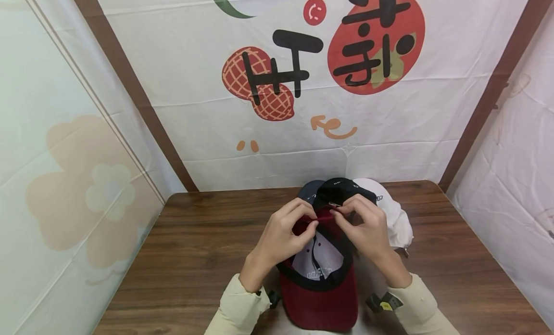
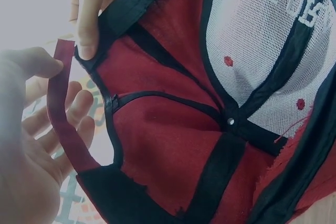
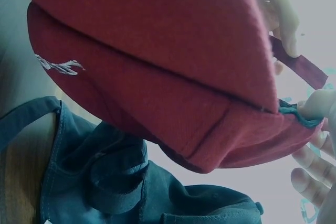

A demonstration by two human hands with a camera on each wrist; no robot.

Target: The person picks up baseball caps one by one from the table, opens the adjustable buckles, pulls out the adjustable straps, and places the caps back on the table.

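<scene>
A dark red baseball cap (image 1: 320, 303) is tipped with its inside towards me and its brim at the bottom, showing a white mesh front lining (image 2: 247, 40) and black inner tape. My left hand (image 1: 281, 234) pinches the loose red strap (image 2: 60, 100) at the back of the cap between thumb and fingers; the strap's free end sticks up past the thumb. My right hand (image 1: 368, 229) pinches the black-edged corner of the cap's back opening, across from the strap. In the right wrist view, the cap's red outside (image 3: 157, 61) hides part of the left hand.
Behind the red cap lie a black cap (image 1: 344, 189), a navy cap (image 1: 309, 190) and a white cap (image 1: 394, 219) on the brown wooden table (image 1: 195, 258). Printed white cloth walls (image 1: 195, 109) stand at the back and both sides.
</scene>
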